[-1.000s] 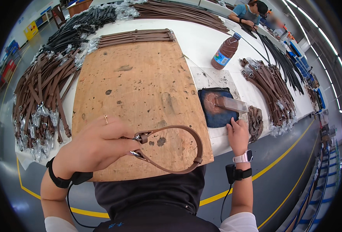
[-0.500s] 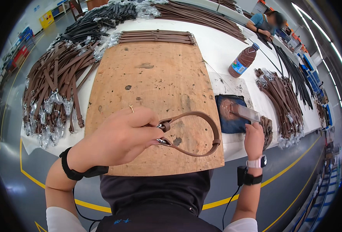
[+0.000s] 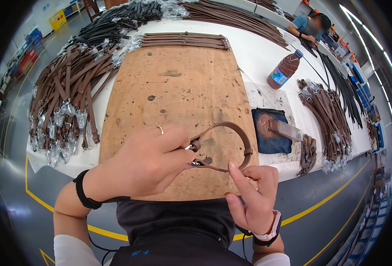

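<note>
My left hand [image 3: 156,162] is closed on the metal-fitted ends of a brown leather strap [image 3: 248,144]. The strap bends into a loop above the wooden board [image 3: 138,95], with a keeper band on its right side. My right hand [image 3: 256,195] has thumb and index finger apart, holding nothing. Its index fingertip is at the loop's lower edge; whether it touches cannot be made out. To the right, a flat tool with a pale handle [image 3: 289,131] lies on a dark blue cloth [image 3: 273,147] stained brown.
A bottle of brown liquid [image 3: 284,68] stands right of the board, and a crumpled brown rag [image 3: 308,155] lies by the tool. Brown straps [image 3: 65,84] heap at left; more straps [image 3: 326,115] lie at right. A row of straps [image 3: 182,40] spans the board's far edge. Another person [image 3: 309,29] sits at far right.
My right hand has left the pale-handled tool and moved left to the strap loop. My left hand still grips the strap ends, and the loop looks slightly narrower.
</note>
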The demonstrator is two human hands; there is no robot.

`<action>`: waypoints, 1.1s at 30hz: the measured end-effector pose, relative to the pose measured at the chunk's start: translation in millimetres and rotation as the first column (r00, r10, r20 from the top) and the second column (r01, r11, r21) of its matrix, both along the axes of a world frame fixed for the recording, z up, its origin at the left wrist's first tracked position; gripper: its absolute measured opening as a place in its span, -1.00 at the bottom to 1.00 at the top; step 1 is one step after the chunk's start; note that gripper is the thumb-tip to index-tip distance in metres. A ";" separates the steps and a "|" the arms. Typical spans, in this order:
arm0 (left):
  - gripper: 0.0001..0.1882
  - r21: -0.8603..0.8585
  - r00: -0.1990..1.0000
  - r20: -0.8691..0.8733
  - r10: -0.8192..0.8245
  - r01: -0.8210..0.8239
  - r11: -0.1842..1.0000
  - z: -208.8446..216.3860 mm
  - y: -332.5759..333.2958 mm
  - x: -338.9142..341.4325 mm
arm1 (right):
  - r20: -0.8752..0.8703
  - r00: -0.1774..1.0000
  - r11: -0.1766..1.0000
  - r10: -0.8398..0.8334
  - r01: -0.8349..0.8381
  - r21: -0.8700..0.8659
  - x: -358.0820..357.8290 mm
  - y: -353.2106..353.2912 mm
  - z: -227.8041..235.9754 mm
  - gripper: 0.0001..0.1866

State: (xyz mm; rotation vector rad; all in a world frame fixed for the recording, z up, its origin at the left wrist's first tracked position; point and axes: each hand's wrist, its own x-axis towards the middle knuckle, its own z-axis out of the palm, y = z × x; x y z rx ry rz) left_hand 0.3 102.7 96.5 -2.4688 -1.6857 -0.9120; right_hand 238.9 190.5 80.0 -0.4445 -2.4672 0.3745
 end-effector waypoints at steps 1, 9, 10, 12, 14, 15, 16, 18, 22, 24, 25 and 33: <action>-0.83 0.015 1.000 0.022 -0.010 0.010 1.000 0.0 0.0 0.9 | 0.003 1.000 1.000 0.008 -0.008 0.005 -1.7 -0.6 -0.4 -0.43; -0.82 0.019 1.000 -0.015 0.012 -0.011 1.000 0.6 -3.4 1.9 | 0.030 0.999 1.000 -0.011 0.011 0.012 -7.8 -4.9 -7.1 -0.44; -0.82 0.011 1.000 -0.023 0.013 -0.012 1.000 0.6 -3.6 1.7 | 0.033 0.999 1.000 -0.015 0.014 0.023 -8.2 -5.1 -7.3 -0.44; -0.82 0.023 1.000 -0.022 0.012 -0.012 1.000 -0.1 -3.3 2.1 | 0.033 0.999 0.999 -0.020 0.019 0.042 -9.0 -5.5 -7.8 -0.44; -0.82 0.034 1.000 -0.023 0.013 -0.012 0.999 -0.2 -3.3 2.7 | 0.032 0.999 0.998 -0.024 0.022 0.061 -9.9 -5.7 -8.7 -0.44; -0.82 0.050 0.999 -0.033 0.012 -0.010 0.999 -0.2 -3.1 3.1 | 0.036 0.999 0.995 -0.028 0.025 0.093 -10.2 -5.6 -9.5 -0.45; -0.82 0.065 0.999 -0.044 0.010 -0.007 0.998 0.0 -3.1 3.3 | 0.040 0.999 0.992 -0.033 0.028 0.125 -10.5 -5.5 -9.9 -0.45; -0.81 0.061 0.998 -0.055 0.011 -0.008 0.998 0.1 -3.5 3.1 | 0.042 0.999 0.989 -0.034 0.028 0.143 -11.3 -5.0 -10.2 -0.45; -0.81 0.058 0.996 -0.087 0.016 -0.011 0.998 1.0 -3.9 3.6 | 0.040 0.998 0.983 -0.049 0.041 0.177 -12.2 -5.0 -11.8 -0.46; -0.81 0.063 0.996 -0.083 0.015 -0.010 0.998 0.9 -3.4 4.1 | 0.042 0.998 0.981 -0.056 0.048 0.186 -12.0 -5.0 -11.6 -0.46; -0.82 0.068 0.997 -0.077 0.016 -0.010 0.998 0.9 -3.0 4.4 | 0.046 0.997 0.979 -0.064 0.054 0.195 -11.7 -5.0 -11.5 -0.45; -0.78 0.015 0.999 -0.036 0.030 -0.029 0.999 2.7 -3.8 3.0 | 0.057 0.975 0.963 -0.214 0.201 0.177 11.1 20.0 -11.5 -0.52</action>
